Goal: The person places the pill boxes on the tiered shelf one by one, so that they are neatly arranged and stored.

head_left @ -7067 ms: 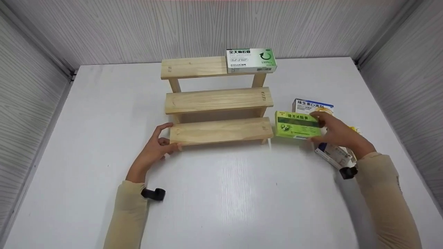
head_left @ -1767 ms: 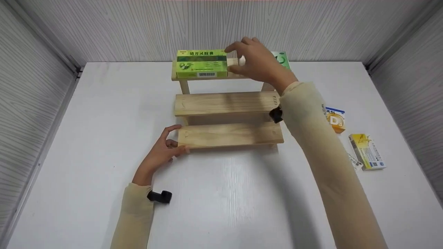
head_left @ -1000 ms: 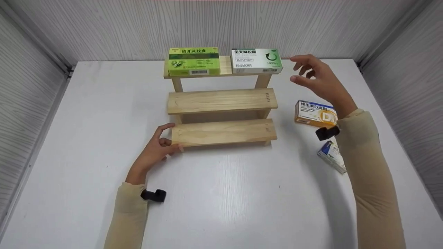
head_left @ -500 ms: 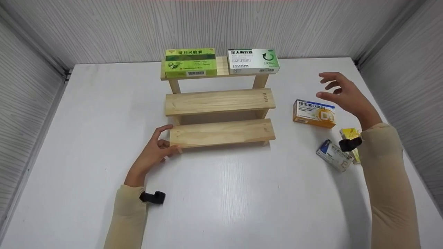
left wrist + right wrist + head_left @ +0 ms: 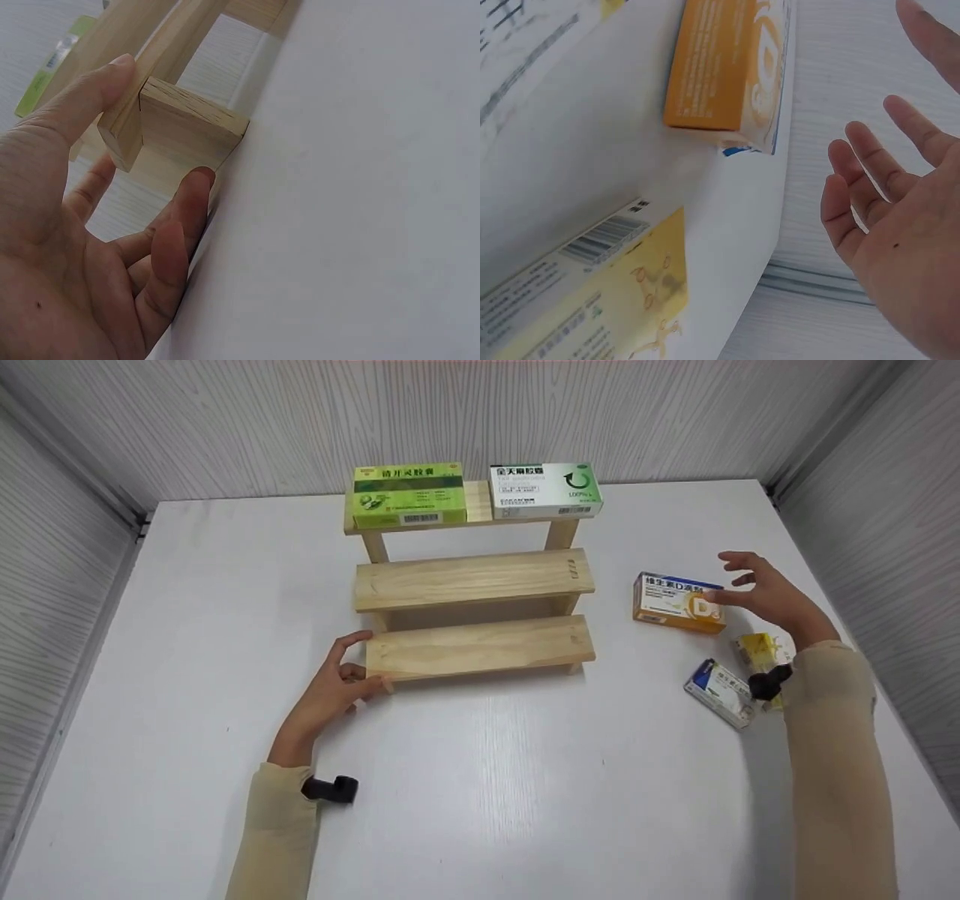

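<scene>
A three-step wooden display rack (image 5: 480, 649) stands on the white table. My left hand (image 5: 322, 697) grips the left end of its lowest step between thumb and forefinger, and in the left wrist view the other fingers curl below the plank (image 5: 124, 135). My right hand (image 5: 776, 600) hovers with fingers spread at the right end of an orange-and-white vitamin D box (image 5: 679, 604). In the right wrist view a gap shows between that hand (image 5: 907, 195) and the orange box (image 5: 712, 67). On the top step lie a green medicine box (image 5: 409, 495) and a white-and-green medicine box (image 5: 546, 491).
Nearer the front right are a blue-and-white medicine box (image 5: 720, 694) and a yellow-and-white box (image 5: 757, 652), partly hidden by the right wrist's camera. Wood-grain panels (image 5: 480, 420) wall the table (image 5: 480, 810) at the back and sides.
The green box went from the right side to the top step's left, where my right hand let it go. That hand then came back right and down to the vitamin D box. My left hand stayed.
</scene>
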### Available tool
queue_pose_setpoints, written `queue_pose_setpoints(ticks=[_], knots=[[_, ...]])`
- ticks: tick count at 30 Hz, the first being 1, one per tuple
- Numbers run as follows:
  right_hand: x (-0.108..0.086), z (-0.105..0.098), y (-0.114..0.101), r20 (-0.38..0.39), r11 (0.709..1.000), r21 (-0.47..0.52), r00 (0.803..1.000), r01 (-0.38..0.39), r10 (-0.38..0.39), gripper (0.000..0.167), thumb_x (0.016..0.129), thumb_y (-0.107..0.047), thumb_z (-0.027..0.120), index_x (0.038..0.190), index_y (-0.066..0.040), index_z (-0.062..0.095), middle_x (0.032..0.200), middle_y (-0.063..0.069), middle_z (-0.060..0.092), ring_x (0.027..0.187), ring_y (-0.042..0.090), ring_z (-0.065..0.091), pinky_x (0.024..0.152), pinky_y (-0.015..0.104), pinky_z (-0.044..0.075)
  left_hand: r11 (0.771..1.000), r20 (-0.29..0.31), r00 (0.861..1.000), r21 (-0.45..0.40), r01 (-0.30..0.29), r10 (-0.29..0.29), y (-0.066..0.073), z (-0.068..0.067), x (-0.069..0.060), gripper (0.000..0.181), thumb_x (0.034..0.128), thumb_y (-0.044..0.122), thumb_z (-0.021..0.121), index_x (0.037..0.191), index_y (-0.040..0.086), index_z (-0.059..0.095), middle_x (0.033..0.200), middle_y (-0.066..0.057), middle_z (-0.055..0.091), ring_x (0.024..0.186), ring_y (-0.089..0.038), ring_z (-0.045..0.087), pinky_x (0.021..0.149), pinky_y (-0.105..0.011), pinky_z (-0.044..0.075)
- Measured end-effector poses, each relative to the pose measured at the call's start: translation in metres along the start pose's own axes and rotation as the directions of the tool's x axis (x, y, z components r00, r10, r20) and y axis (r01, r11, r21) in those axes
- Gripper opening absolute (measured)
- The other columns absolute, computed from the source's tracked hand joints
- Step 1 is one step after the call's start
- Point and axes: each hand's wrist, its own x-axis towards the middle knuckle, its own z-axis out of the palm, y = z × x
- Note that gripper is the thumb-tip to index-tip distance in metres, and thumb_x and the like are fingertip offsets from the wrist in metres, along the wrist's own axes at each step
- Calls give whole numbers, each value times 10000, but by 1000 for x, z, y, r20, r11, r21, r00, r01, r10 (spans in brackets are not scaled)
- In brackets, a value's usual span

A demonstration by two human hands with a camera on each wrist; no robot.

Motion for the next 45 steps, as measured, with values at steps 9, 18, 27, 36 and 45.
queue_pose_setpoints(ticks=[9,18,27,36,45], knots=[[2,2,16,130,986,-127,984,-104,120,1015,866,-520,657,1553,-106,34,1556,296,63,1387,521,134,1069,686,195,1000,9,1000,-13,6,-6,0,1,-1,770,885,304,700,1494,321,229,970,-54,585,752,-139,554,533,-241,373],[6,5,14,162,964,-239,974,-117,159,1022,851,-536,662,1544,-70,74,1502,325,126,1355,542,139,1041,709,198,1000,4,1000,3,19,-19,1,0,1,768,891,303,690,1497,336,219,983,-68,578,772,-159,554,556,-255,386],[9,11,12,175,957,-251,966,-144,191,1036,843,-483,693,1529,-44,53,1473,336,161,1316,527,188,1045,704,210,1000,1,1000,-2,1,-1,2,1,0,766,886,314,698,1495,319,233,934,-51,579,763,-153,553,560,-249,387],[9,12,15,247,972,-167,948,-162,201,1032,893,-431,653,1519,-64,-82,1467,368,158,1324,528,224,1071,687,183,999,2,1000,-33,-6,6,-2,1,1,775,856,344,731,1473,322,262,903,-35,573,734,-137,542,522,-236,369],[10,14,13,237,969,-160,945,-189,224,1008,883,-435,659,1511,-87,-48,1445,346,199,1277,483,271,1071,691,181,1000,-9,1000,-26,-2,2,-1,0,1,817,828,371,757,1474,321,260,908,-40,580,739,-142,531,540,-241,374]])
